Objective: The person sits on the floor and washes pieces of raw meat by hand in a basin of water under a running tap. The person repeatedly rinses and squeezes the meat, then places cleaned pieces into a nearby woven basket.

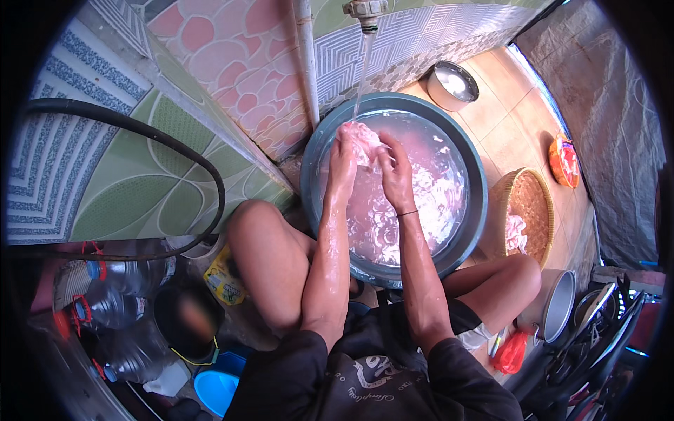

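Water runs from a tap (367,18) onto a pale pink, soft-looking piece, perhaps raw meat (362,141), at the far side of a large grey-blue plastic basin (476,173). My left hand (343,160) grips the piece from its left side. On its right side my right hand (394,167) touches it with bent fingers; how firmly it holds is unclear. Cloudy pinkish water (368,216) fills much of the basin below both hands. Similar pink pieces (516,232) lie in a woven basket (551,221) to the right.
A metal pot (442,92) stands beyond the basin, near the wall. An orange basket (557,173) and a large metal pot (559,308) are at the right. A black hose (210,168) curves at the left, above plastic bottles (126,310), a black bucket (179,316) and a blue basin (216,389).
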A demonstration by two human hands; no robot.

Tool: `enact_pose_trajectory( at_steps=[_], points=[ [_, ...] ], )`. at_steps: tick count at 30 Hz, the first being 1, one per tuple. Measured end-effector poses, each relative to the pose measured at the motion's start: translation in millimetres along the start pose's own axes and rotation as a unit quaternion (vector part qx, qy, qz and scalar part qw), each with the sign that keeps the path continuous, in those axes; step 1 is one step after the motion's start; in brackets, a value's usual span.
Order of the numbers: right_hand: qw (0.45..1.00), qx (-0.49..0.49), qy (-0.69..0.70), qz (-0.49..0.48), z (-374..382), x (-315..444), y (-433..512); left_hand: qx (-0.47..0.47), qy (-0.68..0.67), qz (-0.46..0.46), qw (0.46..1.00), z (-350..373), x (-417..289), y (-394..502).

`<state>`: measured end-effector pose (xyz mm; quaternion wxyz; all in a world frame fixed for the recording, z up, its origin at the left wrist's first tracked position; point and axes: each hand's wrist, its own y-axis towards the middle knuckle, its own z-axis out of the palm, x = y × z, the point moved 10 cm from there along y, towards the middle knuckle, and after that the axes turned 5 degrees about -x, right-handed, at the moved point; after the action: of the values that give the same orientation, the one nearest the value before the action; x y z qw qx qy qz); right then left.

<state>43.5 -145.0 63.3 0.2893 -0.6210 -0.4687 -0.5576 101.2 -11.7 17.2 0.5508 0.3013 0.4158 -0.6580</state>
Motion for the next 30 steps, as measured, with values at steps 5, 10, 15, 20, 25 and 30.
enact_pose_trajectory(
  at_steps=[5,10,15,20,25,30],
  points=[
    [0.965,-0.049,-0.225,-0.123,2,50,-5,-0.034,0.015,0.040,0.998,-8,-6,3],
    [0.917,0.013,-0.241,-0.318,26,80,-35,0.011,-0.042,0.046,0.998,5,-11,-2],
    [0.972,0.001,-0.091,-0.215,12,57,-30,0.056,-0.119,0.029,0.991,11,-19,-6],
    [0.998,-0.060,-0.010,-0.008,-9,15,-8,0.131,-0.166,0.052,0.976,20,-32,-12],
    [0.989,0.000,-0.131,-0.070,12,28,0,0.136,-0.125,0.098,0.978,20,-31,-10],
    [0.987,0.027,0.105,0.114,16,-12,10,0.119,-0.046,0.139,0.982,12,-27,-1]
  ],
)
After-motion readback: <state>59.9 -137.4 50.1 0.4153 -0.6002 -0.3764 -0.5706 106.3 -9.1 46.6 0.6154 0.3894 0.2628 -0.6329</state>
